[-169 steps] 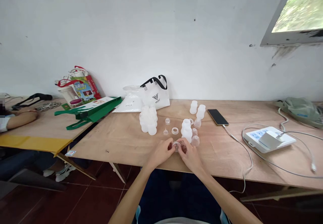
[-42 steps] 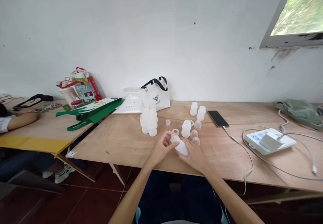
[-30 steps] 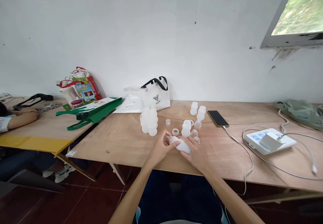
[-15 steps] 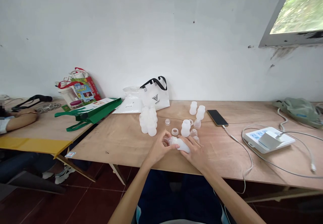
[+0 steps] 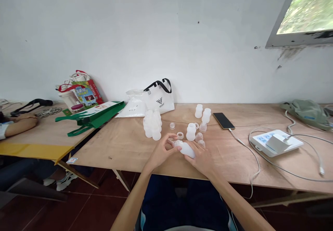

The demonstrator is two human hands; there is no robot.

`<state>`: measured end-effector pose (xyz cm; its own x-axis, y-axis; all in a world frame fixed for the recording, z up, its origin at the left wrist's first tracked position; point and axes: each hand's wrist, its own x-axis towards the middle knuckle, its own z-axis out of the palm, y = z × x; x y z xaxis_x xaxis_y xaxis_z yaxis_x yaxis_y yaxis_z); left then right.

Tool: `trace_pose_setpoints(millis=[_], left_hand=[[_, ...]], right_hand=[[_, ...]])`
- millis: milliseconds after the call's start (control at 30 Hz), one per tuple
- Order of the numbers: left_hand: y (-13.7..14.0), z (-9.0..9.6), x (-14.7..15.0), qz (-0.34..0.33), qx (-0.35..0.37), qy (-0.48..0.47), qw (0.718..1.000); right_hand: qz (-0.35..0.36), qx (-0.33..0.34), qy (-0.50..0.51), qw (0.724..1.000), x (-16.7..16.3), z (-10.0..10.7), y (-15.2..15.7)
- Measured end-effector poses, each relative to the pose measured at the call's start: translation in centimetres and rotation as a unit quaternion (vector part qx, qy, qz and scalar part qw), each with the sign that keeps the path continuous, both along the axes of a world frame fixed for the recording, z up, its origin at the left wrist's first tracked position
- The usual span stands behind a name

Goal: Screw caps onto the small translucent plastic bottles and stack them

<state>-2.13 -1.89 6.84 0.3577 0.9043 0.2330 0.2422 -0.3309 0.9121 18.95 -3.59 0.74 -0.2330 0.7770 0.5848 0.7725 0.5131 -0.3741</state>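
A small white plastic bottle point(image 5: 186, 149) lies on its side just above the table's front part, its top end pointing left. My right hand point(image 5: 199, 156) is closed round its body. At the top end, my left hand point(image 5: 163, 150) has thumb and fingers curled round a clear cap point(image 5: 171, 142), partly hidden by the fingers. Just beyond my hands are a clear ring point(image 5: 180, 135), a standing white bottle point(image 5: 190, 132) and clear domed caps point(image 5: 199, 137). Farther back stand two more white bottles point(image 5: 206, 115) and a small clear teat-like piece point(image 5: 172, 125).
A tight cluster of white bottles point(image 5: 152, 126) stands left of my hands, before a white bag point(image 5: 160, 100). To the right lie a phone point(image 5: 223, 120) on a cable and a power strip point(image 5: 270, 142). A green bag point(image 5: 101, 116) and another person's arm point(image 5: 22, 126) are at left.
My left fingers have shifted slightly and opened a little round the bottle's top end. The bottle stays in my right hand in nearly the same place.
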Motion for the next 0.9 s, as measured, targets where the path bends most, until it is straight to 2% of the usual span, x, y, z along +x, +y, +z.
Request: trace_pose_setpoints(millis=[100,300,533,767,900], left_hand=[[0.2,-0.3,-0.1,0.012,-0.006,0.003,1.000],[-0.2,1.1,-1.0,-0.061,-0.014,-0.009,0.998],[0.3,0.6,-0.9,0.011,-0.058,-0.012,0.998],[0.4,1.0,-1.7,-0.034,-0.033,-0.010,0.999],[0.3,1.0,-1.5,0.000,-0.054,-0.005,0.999]], right_hand=[[-0.001,-0.008,-0.006,1.000,0.0,0.1,0.0],[-0.022,-0.013,-0.009,1.000,-0.1,0.2,-0.1],[-0.007,-0.010,-0.013,1.000,-0.2,0.7,-0.2],[-0.015,-0.025,-0.034,0.999,-0.2,0.7,-0.2],[-0.017,-0.024,-0.040,0.999,-0.2,0.8,-0.3]])
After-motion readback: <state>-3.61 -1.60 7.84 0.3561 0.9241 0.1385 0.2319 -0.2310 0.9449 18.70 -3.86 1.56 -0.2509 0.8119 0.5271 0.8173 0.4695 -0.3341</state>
